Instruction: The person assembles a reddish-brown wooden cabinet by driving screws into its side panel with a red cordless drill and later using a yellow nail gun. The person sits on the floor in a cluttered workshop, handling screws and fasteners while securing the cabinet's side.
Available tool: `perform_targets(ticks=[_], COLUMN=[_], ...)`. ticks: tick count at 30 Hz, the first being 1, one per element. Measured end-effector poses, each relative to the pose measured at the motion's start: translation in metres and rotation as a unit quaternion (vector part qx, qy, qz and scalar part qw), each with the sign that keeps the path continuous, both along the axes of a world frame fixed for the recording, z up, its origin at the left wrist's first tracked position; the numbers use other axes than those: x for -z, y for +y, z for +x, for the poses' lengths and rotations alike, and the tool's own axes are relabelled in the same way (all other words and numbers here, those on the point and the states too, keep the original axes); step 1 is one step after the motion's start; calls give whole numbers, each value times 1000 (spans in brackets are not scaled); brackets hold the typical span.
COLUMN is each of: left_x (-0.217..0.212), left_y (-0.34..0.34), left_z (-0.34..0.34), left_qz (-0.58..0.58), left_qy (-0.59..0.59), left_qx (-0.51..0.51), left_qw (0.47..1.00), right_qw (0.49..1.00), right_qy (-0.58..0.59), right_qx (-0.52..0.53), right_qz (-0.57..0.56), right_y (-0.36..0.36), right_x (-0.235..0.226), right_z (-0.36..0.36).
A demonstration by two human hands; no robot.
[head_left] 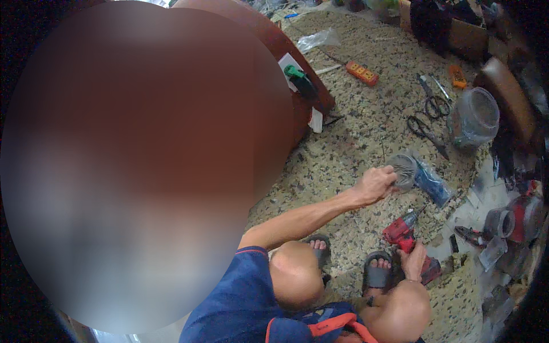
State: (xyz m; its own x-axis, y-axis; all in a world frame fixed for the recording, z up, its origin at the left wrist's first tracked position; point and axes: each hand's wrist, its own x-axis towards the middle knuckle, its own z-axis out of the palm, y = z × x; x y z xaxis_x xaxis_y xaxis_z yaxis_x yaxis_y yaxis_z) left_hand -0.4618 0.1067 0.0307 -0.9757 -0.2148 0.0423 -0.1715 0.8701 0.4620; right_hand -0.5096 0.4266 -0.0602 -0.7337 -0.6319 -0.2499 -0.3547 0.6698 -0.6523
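Note:
My left hand reaches across to a small clear tub with thin grey pieces in it, perhaps screws or nails. Its fingers are closed at the tub's near rim; what they pinch is hidden. Beside the tub, a clear plastic bag with something blue inside lies on the speckled floor. Down by my right knee, my right hand is wrapped round the handle of a red cordless drill. The drill's bit points up and to the right, toward the bag.
Two pairs of dark scissors lie near a large clear jar. An orange power strip sits farther off. Pliers and grey tape rolls are at the right. A reddish-brown curved panel stands left; a blurred patch hides much there.

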Motion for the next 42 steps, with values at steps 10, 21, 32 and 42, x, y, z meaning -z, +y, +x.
perform_targets(ticks=[10, 21, 32, 42], left_x=[-39, -51, -34, -46], left_y=[3, -18, 9, 4], left_z=[166, 409, 347, 218], left_qz=[57, 370, 566, 540], left_qy=[-3, 314, 143, -29], left_qx=[-189, -630, -496, -309], left_qw=[980, 606, 643, 783], right_qw=[999, 935, 879, 940], right_qy=[-2, -58, 124, 149], right_qx=[-42, -271, -457, -274], right_qz=[10, -223, -53, -140], right_y=[6, -188, -246, -188], right_x=[9, -182, -150, -137], right_z=[-7, -73, 36, -22])
